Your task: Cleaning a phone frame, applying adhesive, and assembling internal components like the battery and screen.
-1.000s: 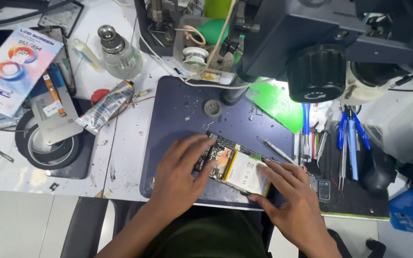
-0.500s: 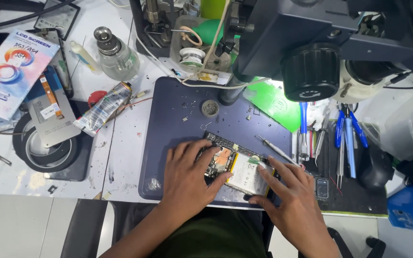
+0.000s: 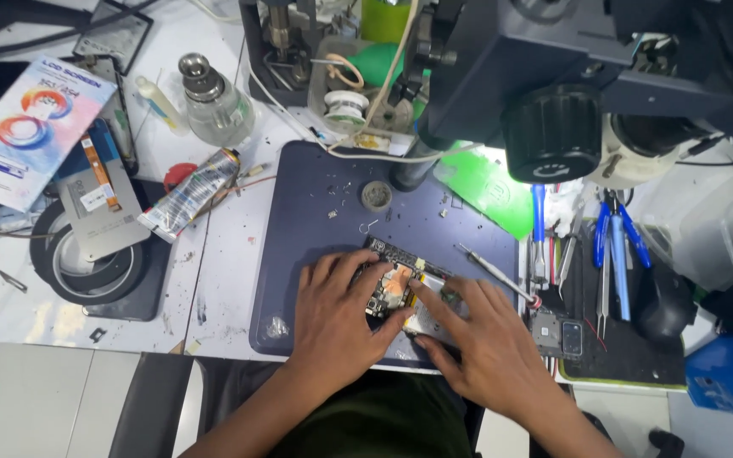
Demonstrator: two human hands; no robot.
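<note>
Beyond the hands a microscope hangs over the far edge of the dark mat, its black knob above the right hand. A green card lies just past the right hand's fingers, and a thin probe rests beside them. Further right are blue tweezers and a small camera module. Left of the left hand, off the mat, lie a squeezed tube, a glass bottle and a tape roll with a metal plate on it.

Both hands lie flat and spread on the opened phone, which sits on the near part of the mat between them. The left hand covers its left end, fingers open and pressing down. The right hand covers the battery side, its forefinger reaching across to the board. Neither hand is closed around anything.
</note>
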